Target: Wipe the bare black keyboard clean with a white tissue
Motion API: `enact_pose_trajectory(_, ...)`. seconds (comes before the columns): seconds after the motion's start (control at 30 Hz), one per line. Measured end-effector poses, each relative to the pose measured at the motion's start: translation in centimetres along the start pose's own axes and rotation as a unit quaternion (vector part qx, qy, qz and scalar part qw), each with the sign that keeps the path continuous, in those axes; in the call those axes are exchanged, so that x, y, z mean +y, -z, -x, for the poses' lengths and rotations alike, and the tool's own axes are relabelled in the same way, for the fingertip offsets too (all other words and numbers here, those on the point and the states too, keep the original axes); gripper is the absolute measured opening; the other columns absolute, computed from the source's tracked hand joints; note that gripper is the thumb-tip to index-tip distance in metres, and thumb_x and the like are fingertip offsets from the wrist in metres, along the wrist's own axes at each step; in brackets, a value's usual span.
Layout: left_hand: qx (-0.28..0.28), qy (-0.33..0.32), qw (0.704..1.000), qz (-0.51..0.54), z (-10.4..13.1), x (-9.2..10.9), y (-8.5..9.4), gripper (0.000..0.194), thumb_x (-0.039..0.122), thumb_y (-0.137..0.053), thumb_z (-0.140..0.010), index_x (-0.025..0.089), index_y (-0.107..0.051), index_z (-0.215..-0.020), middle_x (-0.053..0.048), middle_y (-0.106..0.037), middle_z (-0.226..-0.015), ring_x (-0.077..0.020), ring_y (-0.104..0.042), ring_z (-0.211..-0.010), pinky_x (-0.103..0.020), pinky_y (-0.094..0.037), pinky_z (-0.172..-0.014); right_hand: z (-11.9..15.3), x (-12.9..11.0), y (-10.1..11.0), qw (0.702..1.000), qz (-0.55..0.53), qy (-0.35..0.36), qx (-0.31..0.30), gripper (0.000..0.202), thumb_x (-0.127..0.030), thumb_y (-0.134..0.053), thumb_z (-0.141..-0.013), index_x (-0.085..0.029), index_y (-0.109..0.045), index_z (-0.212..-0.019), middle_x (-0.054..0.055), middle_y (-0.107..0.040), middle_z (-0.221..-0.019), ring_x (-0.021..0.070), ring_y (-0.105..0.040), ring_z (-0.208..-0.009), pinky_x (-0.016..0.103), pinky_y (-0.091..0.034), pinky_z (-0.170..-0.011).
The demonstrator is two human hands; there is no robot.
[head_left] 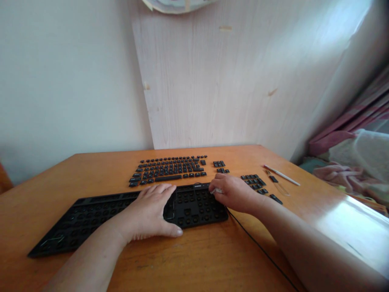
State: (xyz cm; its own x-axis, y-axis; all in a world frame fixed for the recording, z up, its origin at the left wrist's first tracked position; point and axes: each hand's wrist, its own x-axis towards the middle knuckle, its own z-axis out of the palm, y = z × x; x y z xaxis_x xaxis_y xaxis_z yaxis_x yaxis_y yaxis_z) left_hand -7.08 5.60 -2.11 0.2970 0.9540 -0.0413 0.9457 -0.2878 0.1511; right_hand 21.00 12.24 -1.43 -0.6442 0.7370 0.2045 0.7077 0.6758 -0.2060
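Observation:
A black keyboard base (200, 209) without its keycaps lies at a slant on the table. Across its middle rests my left hand (150, 211), fingers stretched out toward the far edge and thumb spread at the near edge. My right hand (231, 190) is at the base's right end, closed on a small white wad, perhaps tissue (216, 190), that touches the far right corner. Most of the wad is hidden by the fingers. The left forearm covers part of the base.
Behind the base, loose black keycaps (173, 168) lie in rows. Number-pad keycaps (253, 182) sit to the right, near a wire keycap puller (275, 179) and a white pen-like stick (282, 175). A black cable (258, 245) runs toward the front right. A wall (225, 101) stands behind the table.

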Motion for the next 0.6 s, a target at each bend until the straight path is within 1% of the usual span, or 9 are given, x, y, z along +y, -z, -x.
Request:
enact_pose_trajectory(0.13,-0.004,0.004,1.0,0.01,0.0,0.2,0.2,0.12,0.081,-0.062,-0.052,0.017,-0.034,-0.15,-0.015,-0.031,-0.156,-0.0381,-0.028,-0.141,-0.048,-0.024,-0.116,-0.2,0.2,-0.2,1.0,-0.024,0.001,-0.01,0.02,-0.015,-0.054,-0.08,-0.019,-0.069,-0.093,0.006,-0.064,-0.095,0.0178,-0.058,-0.087,0.026,-0.04,-0.078)
enact_pose_trajectory(0.27,-0.004,0.001,1.0,0.014,0.0,0.4,0.2,0.119,0.08,-0.062,-0.053,0.017,-0.033,-0.15,-0.015,-0.031,-0.156,-0.0377,-0.028,-0.141,-0.047,-0.024,-0.115,-0.5,0.7,-0.9,0.999,-0.036,-0.032,0.008,0.021,-0.017,-0.056,-0.08,-0.018,-0.064,-0.099,0.006,-0.065,-0.097,0.018,-0.058,-0.088,0.026,-0.04,-0.077)
enact_pose_trajectory(0.37,-0.003,-0.003,1.0,0.014,0.0,0.3,0.1,0.119,0.08,-0.062,-0.053,0.017,-0.033,-0.15,-0.014,-0.034,-0.155,-0.0377,-0.029,-0.14,-0.046,-0.023,-0.115,-0.6,1.0,-1.2,0.998,-0.039,-0.043,0.017,0.018,-0.019,-0.055,-0.081,-0.018,-0.065,-0.096,0.007,-0.065,-0.094,0.0174,-0.058,-0.084,0.026,-0.04,-0.074)
enact_pose_trajectory(0.5,0.003,-0.007,1.0,0.019,-0.1,0.2,-0.1,0.119,0.081,-0.061,-0.052,0.018,-0.034,-0.15,-0.014,-0.034,-0.154,-0.0376,-0.029,-0.14,-0.046,-0.022,-0.115,-0.6,0.9,-1.0,0.999,-0.038,-0.025,-0.003,0.017,-0.016,-0.055,-0.079,-0.018,-0.068,-0.089,0.006,-0.064,-0.089,0.0166,-0.058,-0.082,0.026,-0.04,-0.073)
enact_pose_trajectory(0.6,0.006,-0.011,1.0,0.021,-0.1,0.2,-0.2,0.12,0.082,-0.06,-0.052,0.017,-0.033,-0.15,-0.014,-0.035,-0.154,-0.0374,-0.029,-0.14,-0.046,-0.022,-0.115,-0.5,0.6,-0.7,0.999,-0.031,-0.029,-0.023,0.017,-0.015,-0.056,-0.077,-0.018,-0.069,-0.087,0.006,-0.065,-0.087,0.017,-0.058,-0.081,0.026,-0.04,-0.073)
